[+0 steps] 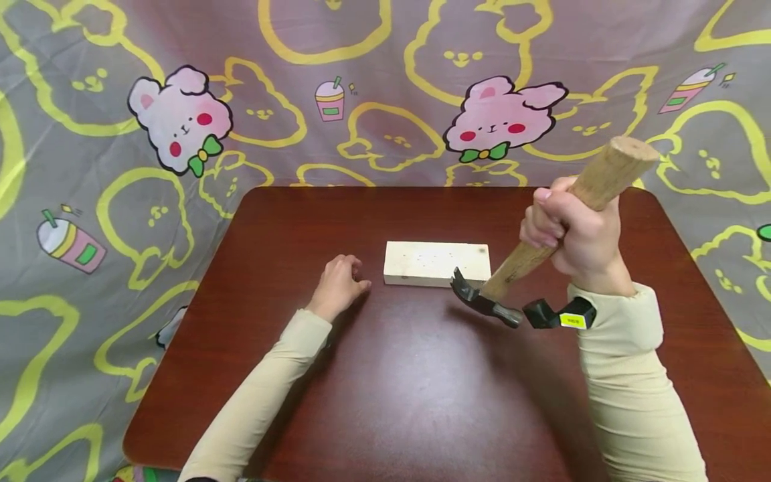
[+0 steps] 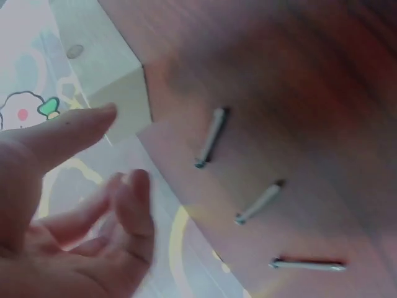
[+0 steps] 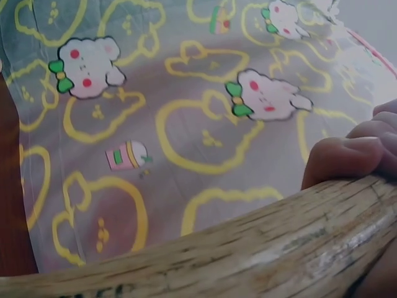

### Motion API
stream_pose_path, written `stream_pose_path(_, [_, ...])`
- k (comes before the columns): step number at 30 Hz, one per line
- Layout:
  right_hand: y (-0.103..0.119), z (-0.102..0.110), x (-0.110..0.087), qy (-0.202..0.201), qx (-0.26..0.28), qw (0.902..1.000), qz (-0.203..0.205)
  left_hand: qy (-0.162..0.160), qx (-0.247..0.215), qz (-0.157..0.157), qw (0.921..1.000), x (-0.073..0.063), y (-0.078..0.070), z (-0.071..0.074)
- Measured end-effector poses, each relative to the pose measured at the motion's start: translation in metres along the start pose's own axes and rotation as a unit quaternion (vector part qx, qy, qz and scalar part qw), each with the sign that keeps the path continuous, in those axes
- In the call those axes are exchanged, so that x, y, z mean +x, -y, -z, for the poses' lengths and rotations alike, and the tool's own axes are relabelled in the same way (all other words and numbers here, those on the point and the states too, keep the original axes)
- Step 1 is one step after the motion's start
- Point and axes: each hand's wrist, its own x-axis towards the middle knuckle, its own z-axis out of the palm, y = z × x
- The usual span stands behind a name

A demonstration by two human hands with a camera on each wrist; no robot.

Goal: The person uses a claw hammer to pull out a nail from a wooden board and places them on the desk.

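Observation:
A claw hammer (image 1: 482, 304) is in my right hand (image 1: 578, 234), which grips the middle of its wooden handle. The black head hangs low over the near right part of a pale wooden block (image 1: 434, 258), overlapping it in the head view. Wood grain of the handle (image 3: 260, 248) fills the bottom of the right wrist view. My left hand (image 1: 342, 284) is just left of the block, thumb and fingers loosely bent and apart, with nothing between them. In the left wrist view three nails (image 2: 259, 202) lie on the table near that hand, beside the block's end (image 2: 124, 99).
The dark red-brown table (image 1: 385, 388) has rounded corners. A patterned cloth (image 1: 385, 87) with cartoon animals hangs behind it and along its sides. Small marks dot the block's top. A black wrist camera (image 1: 557, 314) sits on the right sleeve.

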Motion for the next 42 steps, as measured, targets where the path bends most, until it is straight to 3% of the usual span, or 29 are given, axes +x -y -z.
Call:
stream_pose_path(7, [0.014, 0.019, -0.015, -0.034, -0.050, 0.9976, -0.032, -0.006, -0.007, -0.096, 0.9954, 0.007, -0.016, -0.003])
stream_pose_path(18, [0.023, 0.052, -0.035, -0.108, -0.052, 0.9874, -0.103, 0.000, 0.033, -0.191, 0.9811, 0.020, -0.038, -0.015])
stream_pose_path(24, [0.025, 0.065, -0.042, -0.125, -0.067, 0.9819, -0.125, 0.023, 0.053, -0.198, 0.9784, 0.028, -0.047, -0.025])
stream_pose_path(28, [0.027, 0.072, -0.045, -0.120, -0.026, 0.9822, -0.142, 0.039, 0.067, -0.196, 0.9775, 0.031, -0.051, -0.031])
stream_pose_path(34, [0.031, 0.081, -0.047, -0.136, -0.005, 0.9770, -0.164, 0.049, 0.094, -0.200, 0.9741, 0.033, -0.055, -0.037])
stream_pose_path(42, [0.038, 0.113, -0.052, -0.184, 0.018, 0.9545, -0.234, 0.046, 0.101, -0.230, 0.9667, 0.034, -0.064, -0.044])
